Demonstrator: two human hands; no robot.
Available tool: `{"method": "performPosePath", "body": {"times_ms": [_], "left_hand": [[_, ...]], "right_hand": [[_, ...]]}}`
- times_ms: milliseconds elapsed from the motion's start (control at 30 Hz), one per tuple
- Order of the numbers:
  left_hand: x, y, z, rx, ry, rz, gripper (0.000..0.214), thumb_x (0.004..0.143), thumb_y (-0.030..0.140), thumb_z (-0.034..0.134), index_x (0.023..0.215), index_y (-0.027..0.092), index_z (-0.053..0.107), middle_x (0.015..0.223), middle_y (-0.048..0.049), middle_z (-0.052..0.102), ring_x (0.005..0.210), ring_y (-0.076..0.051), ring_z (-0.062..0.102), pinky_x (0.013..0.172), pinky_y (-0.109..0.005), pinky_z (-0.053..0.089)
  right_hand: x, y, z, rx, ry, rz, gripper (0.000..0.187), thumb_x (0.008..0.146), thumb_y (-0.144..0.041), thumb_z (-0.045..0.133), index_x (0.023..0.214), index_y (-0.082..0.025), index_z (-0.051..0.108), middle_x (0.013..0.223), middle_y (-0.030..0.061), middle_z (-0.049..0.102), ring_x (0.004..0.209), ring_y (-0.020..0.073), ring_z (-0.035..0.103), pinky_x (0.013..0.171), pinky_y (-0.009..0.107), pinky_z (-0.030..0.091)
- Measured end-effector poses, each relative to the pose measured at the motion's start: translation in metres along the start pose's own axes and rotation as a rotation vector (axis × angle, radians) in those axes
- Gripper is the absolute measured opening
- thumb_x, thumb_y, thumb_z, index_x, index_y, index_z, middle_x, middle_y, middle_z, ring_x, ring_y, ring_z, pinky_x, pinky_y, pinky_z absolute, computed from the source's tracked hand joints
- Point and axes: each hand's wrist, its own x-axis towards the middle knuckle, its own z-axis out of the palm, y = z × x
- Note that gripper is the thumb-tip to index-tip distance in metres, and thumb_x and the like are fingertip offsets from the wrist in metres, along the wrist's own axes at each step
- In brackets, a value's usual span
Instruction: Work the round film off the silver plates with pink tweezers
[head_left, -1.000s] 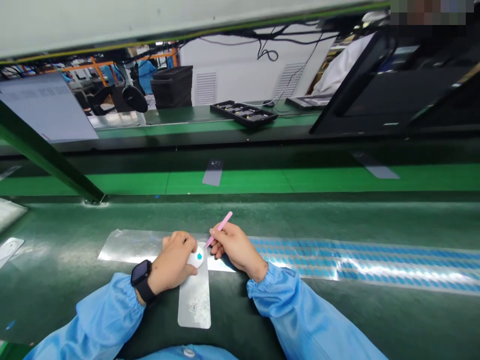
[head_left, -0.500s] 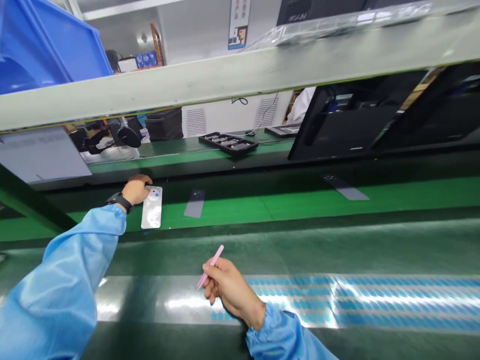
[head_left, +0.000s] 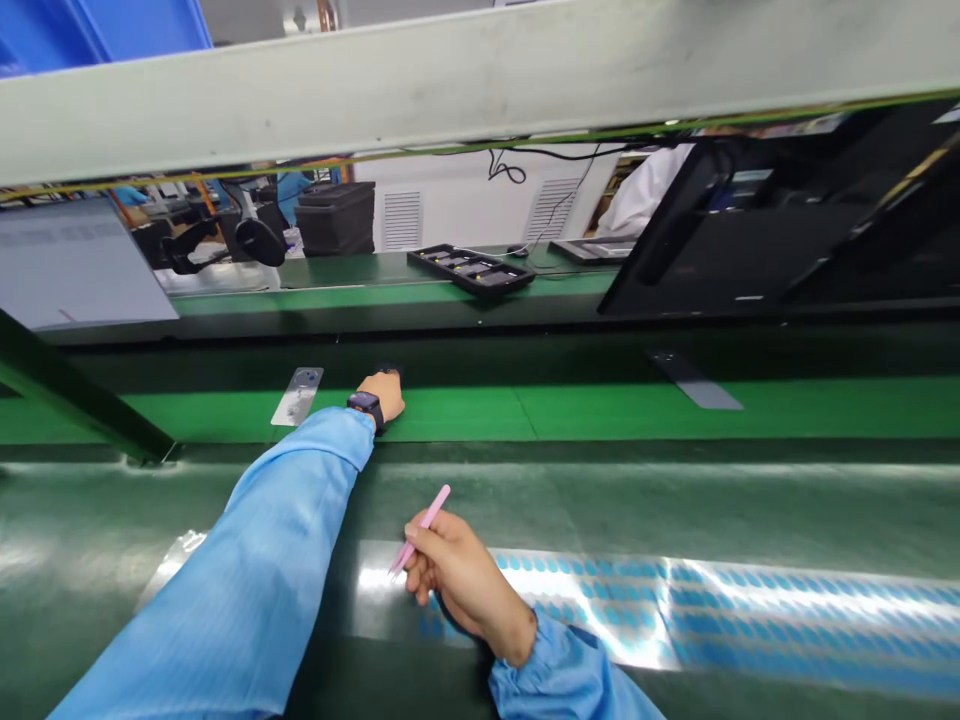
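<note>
Head view: right hand [head_left: 463, 585] (fingers half-hidden) pinches tweezers [head_left: 436, 509]

The right hand [head_left: 465, 580] pinches pink tweezers [head_left: 424, 528], tilted with their upper end at one o'clock. A silver card [head_left: 298, 396] lies flat on the green belt [head_left: 450, 415] at nine o'clock from the left hand [head_left: 384, 395], which covers most of a dark strip [head_left: 391, 369].
</note>
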Motion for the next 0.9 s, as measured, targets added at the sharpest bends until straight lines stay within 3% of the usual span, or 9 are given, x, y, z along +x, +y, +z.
{"method": "performPosePath", "body": {"times_ms": [133, 233, 333, 400, 467, 567, 633, 733, 900], "left_hand": [[-0.011, -0.004, -0.016, -0.029, 0.049, 0.041, 0.033, 0.091, 0.030, 0.055, 0.121, 0.015, 0.054, 0.114, -0.0112, 0.062, 0.100, -0.022, 0.061, 0.087, -0.042, 0.051], [-0.027, -0.016, -0.040, -0.077, 0.125, 0.003, 0.032, 0.088, 0.018, 0.053, 0.119, 0.015, 0.058, 0.107, -0.0151, 0.067, 0.102, -0.027, 0.063, 0.089, -0.038, 0.048], [-0.064, -0.039, -0.063, -0.141, 0.191, -0.026, 0.035, 0.080, 0.013, 0.050, 0.112, 0.017, 0.065, 0.107, -0.0092, 0.069, 0.103, -0.024, 0.063, 0.089, -0.031, 0.047], [-0.103, -0.053, -0.066, -0.211, 0.192, -0.017, 0.037, 0.077, 0.013, 0.048, 0.107, 0.019, 0.069, 0.104, -0.0040, 0.071, 0.096, -0.020, 0.064, 0.085, -0.025, 0.048], [-0.148, -0.063, -0.055, -0.373, 0.154, -0.002, 0.036, 0.075, 0.015, 0.047, 0.103, 0.019, 0.071, 0.102, -0.0024, 0.071, 0.091, -0.018, 0.065, 0.080, -0.024, 0.049], [-0.207, -0.066, -0.018, -0.611, 0.027, -0.028, 0.033, 0.072, 0.019, 0.048, 0.097, 0.017, 0.070, 0.090, -0.0027, 0.071, 0.081, -0.018, 0.064, 0.076, -0.027, 0.049], [-0.234, -0.063, 0.006, -0.691, -0.057, -0.056, 0.029, 0.071, 0.018, 0.048, 0.092, 0.017, 0.068, 0.083, -0.0016, 0.069, 0.075, -0.017, 0.062, 0.070, -0.026, 0.047], [-0.255, -0.058, 0.025, -0.717, -0.146, -0.068, 0.020, 0.072, 0.015, 0.047, 0.087, 0.018, 0.060, 0.075, 0.0015, 0.065, 0.067, -0.014, 0.059, 0.062, -0.023, 0.042], [-0.262, -0.055, 0.011, -0.511, -0.259, -0.047, 0.020, 0.077, 0.017, 0.052, 0.097, 0.021, 0.055, 0.060, 0.0053, 0.060, 0.059, -0.015, 0.057, 0.057, -0.024, 0.037]], "right_hand": [[0.000, -0.003, 0.001, -0.012, -0.007, -0.002, 0.043, 0.061, -0.052, 0.074, 0.068, -0.016, 0.051, 0.046, -0.0028, 0.058, 0.034, 0.0082, 0.050, 0.032, 0.018, 0.038], [-0.005, -0.010, -0.003, -0.043, 0.024, -0.072, 0.042, 0.061, -0.052, 0.074, 0.068, -0.017, 0.051, 0.048, -0.0019, 0.061, 0.036, 0.0090, 0.053, 0.034, 0.018, 0.040], [-0.011, -0.022, -0.014, -0.184, 0.109, -0.192, 0.036, 0.066, -0.047, 0.072, 0.073, -0.018, 0.053, 0.051, -0.0016, 0.063, 0.039, 0.0101, 0.056, 0.038, 0.020, 0.045], [-0.013, -0.029, -0.020, -0.335, 0.171, -0.218, 0.028, 0.071, -0.041, 0.070, 0.073, -0.017, 0.055, 0.050, -0.0015, 0.063, 0.039, 0.0101, 0.057, 0.040, 0.020, 0.046], [-0.012, -0.034, -0.024, -0.445, 0.211, -0.186, 0.021, 0.076, -0.034, 0.066, 0.070, -0.017, 0.055, 0.048, -0.0019, 0.062, 0.038, 0.0096, 0.056, 0.040, 0.020, 0.045], [-0.007, -0.035, -0.025, -0.506, 0.207, -0.124, 0.018, 0.079, -0.026, 0.062, 0.066, -0.017, 0.054, 0.046, -0.0027, 0.060, 0.037, 0.0092, 0.055, 0.039, 0.020, 0.046], [-0.004, -0.033, -0.023, -0.504, 0.201, -0.104, 0.018, 0.080, -0.023, 0.061, 0.065, -0.017, 0.053, 0.047, -0.0027, 0.060, 0.038, 0.0095, 0.056, 0.040, 0.020, 0.047], [0.000, -0.028, -0.022, -0.487, 0.244, -0.100, 0.017, 0.081, -0.019, 0.059, 0.066, -0.017, 0.052, 0.048, -0.0024, 0.061, 0.039, 0.0099, 0.058, 0.040, 0.020, 0.048], [0.002, -0.026, -0.023, -0.506, 0.270, -0.106, 0.017, 0.083, -0.017, 0.055, 0.066, -0.017, 0.053, 0.048, -0.0019, 0.061, 0.039, 0.0096, 0.058, 0.040, 0.019, 0.048]]}}
